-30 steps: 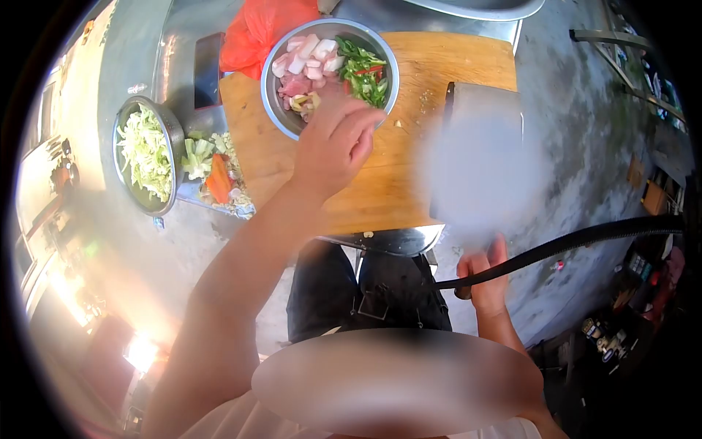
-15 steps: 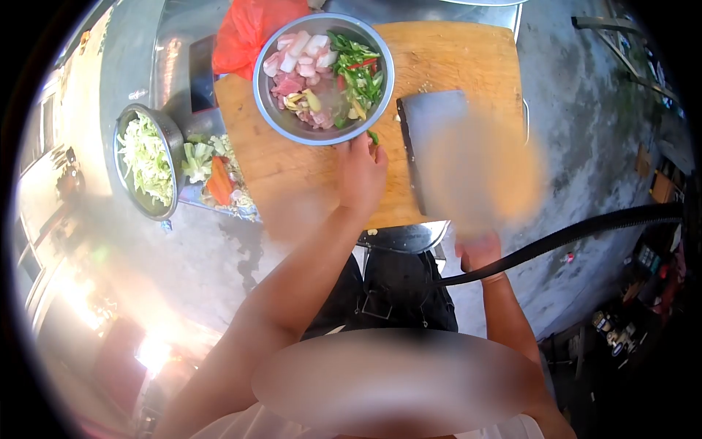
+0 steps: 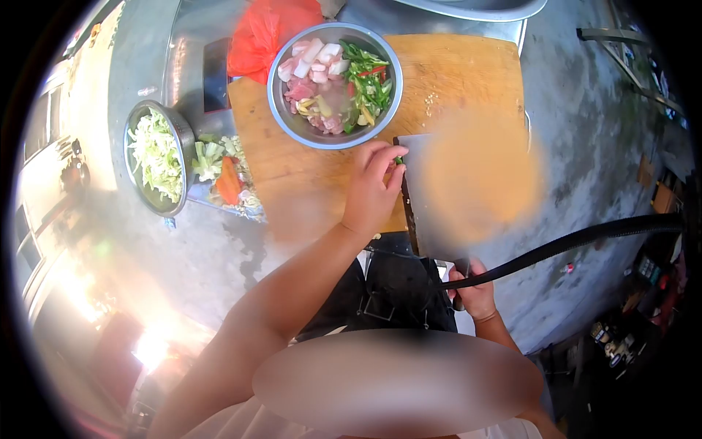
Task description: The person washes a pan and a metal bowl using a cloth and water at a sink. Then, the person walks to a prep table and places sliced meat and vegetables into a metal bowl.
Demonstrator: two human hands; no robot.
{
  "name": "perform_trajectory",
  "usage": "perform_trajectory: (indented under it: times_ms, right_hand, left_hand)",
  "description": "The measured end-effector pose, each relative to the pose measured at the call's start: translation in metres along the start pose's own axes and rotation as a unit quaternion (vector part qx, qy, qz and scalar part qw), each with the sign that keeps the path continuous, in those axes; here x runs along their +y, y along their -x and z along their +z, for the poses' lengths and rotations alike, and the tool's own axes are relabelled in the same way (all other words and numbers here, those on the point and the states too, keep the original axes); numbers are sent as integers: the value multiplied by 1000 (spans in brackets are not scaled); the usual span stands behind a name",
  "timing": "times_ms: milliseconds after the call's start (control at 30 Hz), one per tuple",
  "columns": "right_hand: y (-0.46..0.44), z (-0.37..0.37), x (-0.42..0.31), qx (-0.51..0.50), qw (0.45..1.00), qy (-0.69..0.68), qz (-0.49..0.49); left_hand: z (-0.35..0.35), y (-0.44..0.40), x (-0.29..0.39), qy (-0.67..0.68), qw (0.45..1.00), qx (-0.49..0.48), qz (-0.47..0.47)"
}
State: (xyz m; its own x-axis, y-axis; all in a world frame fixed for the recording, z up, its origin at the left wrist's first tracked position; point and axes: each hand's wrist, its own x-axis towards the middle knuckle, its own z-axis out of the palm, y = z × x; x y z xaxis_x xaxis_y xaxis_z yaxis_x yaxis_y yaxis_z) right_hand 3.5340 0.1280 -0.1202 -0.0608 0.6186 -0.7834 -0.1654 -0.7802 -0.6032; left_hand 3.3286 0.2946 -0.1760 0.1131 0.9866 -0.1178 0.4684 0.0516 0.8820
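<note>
My left hand (image 3: 374, 186) is closed around a small green pepper piece (image 3: 398, 159), just below a metal bowl (image 3: 336, 145) on the wooden board (image 3: 292, 172). Meat chunks (image 3: 314, 58), sliced green and red peppers (image 3: 369, 84) and yellowish pieces lie in that bowl. My right hand (image 3: 475, 289) grips the handle of a cleaver (image 3: 415, 161). The cleaver's broad blade lies over the board's right part, its dark edge beside my left fingertips. A round blur hides much of the blade.
A bowl of shredded cabbage (image 3: 187, 139) stands at the left, beside vegetable scraps (image 3: 228, 183). A red plastic bag (image 3: 267, 40) lies behind the board. A large basin (image 3: 482, 13) is at the top. A black strap (image 3: 578, 238) crosses at the right.
My left hand moved from over the bowl to the board beside the blade, now with the green piece. The cleaver shifted left, then down toward me.
</note>
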Motion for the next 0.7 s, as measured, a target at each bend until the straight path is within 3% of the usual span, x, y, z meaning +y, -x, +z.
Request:
perform_trajectory:
  times_ms: [167, 267, 333, 433, 500, 700]
  right_hand:
    - [13, 6, -32, 17, 1000, 14, -13]
    - [8, 15, -56, 5, 1000, 14, -26]
    - [3, 23, -63, 1, 999, 15, -33]
    - [-4, 32, -68, 40, 997, -56, -36]
    - [-7, 34, -66, 129, 985, -97, -62]
    - [-16, 14, -41, 138, 985, -51, -94]
  left_hand:
    - [-21, -9, 32, 37, 999, 0, 16]
    - [-29, -30, 35, 40, 995, 54, 67]
    - [-35, -51, 31, 22, 997, 65, 28]
    - [-46, -74, 18, -63, 988, 129, 51]
    - [-54, -68, 18, -28, 992, 124, 10]
    - [-82, -27, 4, -27, 970, 224, -86]
